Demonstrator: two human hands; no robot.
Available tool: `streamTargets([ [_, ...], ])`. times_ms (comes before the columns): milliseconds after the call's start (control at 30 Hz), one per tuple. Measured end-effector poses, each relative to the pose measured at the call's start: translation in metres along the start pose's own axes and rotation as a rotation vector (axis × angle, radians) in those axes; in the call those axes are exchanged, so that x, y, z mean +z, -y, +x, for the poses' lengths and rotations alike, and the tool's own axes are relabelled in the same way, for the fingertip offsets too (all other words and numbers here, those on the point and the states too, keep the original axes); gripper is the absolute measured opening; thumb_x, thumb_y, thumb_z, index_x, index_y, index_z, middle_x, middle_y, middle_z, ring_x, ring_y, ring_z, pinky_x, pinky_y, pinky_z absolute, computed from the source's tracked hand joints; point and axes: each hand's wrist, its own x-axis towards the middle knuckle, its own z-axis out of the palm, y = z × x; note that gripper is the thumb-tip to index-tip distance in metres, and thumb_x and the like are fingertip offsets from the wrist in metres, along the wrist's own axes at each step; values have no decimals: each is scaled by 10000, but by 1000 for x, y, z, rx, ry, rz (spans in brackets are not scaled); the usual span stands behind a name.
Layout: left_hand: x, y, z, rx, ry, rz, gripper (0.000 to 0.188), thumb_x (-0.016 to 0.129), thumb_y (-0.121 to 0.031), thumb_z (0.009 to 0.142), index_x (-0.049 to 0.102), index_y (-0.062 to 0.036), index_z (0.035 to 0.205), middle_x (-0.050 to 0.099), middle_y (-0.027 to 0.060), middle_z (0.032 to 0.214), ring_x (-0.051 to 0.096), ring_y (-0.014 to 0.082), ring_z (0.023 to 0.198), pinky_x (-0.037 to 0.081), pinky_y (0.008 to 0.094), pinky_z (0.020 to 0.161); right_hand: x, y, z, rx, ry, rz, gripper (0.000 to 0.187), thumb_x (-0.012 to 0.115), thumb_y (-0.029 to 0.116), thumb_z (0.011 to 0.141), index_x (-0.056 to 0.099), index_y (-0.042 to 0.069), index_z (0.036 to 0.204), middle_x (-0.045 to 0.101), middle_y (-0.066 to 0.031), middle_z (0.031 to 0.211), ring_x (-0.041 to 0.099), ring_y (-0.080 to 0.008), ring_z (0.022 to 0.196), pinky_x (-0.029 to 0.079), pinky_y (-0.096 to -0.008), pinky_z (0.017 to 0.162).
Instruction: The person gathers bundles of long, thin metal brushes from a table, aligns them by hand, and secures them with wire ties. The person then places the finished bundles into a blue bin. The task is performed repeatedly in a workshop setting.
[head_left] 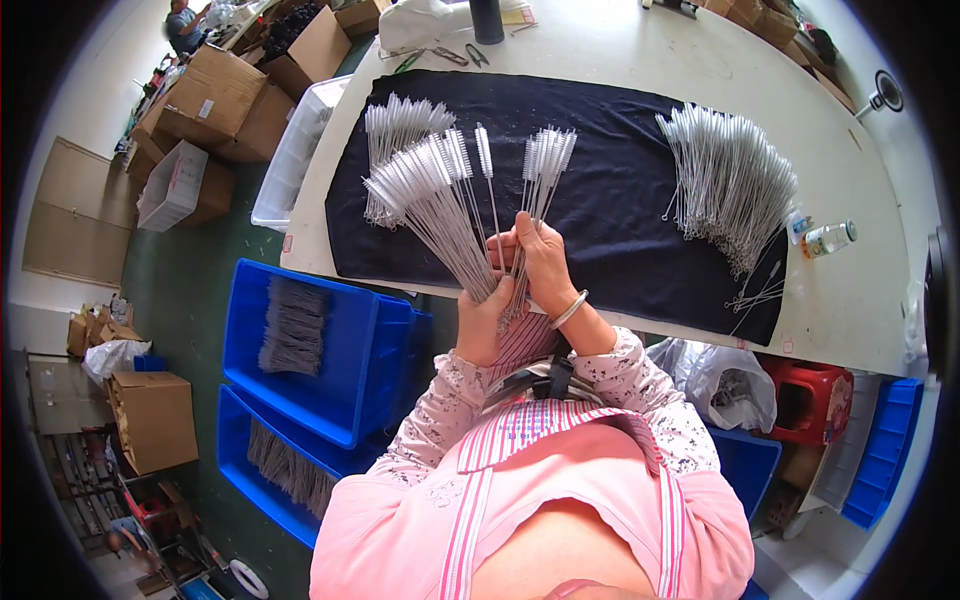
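My left hand (481,325) is closed around a fanned bundle of straw cleaning brushes (430,200), white bristles up and wire stems down. My right hand (545,262) grips a smaller bunch of brushes (547,165) just beside it. A single brush (485,155) stands apart between the two bunches, its stem running down to the fingers; which hand has hold of it I cannot tell. Behind the left bundle, a pile of brushes (385,125) lies on the dark cloth (610,240). A larger heap of brushes (730,180) rests at the cloth's right side.
A few loose brushes (755,298) lie near a small glass jar (828,239). Small snips (476,55) are at the table's far side. Blue bins (380,340) with brushes stand at left; a red stool (812,400) and plastic bag (735,385) are under the right edge.
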Motion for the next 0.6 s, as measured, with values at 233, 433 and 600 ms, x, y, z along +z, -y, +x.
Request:
streamTargets([
  [233,-3,-9,0,-6,-81,-26,184,593,-164,910,559,-26,1027,660,97,839,647,159,611,461,238,446,3,-2,1,11,31,108,352,497,407,952,531,59,902,578,-60,699,600,-167,560,568,-346,571],
  [433,-17,0,4,40,-118,107,138,605,-159,909,596,-32,963,648,66,804,619,132,607,457,245,478,5,-7,3,55,154,265,338,492,413,957,505,82,886,459,-12,630,435,-120,457,417,-273,436],
  [600,-14,9,12,225,-253,292,109,585,-129,916,574,-22,900,635,67,721,610,120,609,482,257,563,11,-9,0,-15,-118,190,334,472,392,974,443,112,794,387,6,588,325,-86,400,266,-248,363],
])
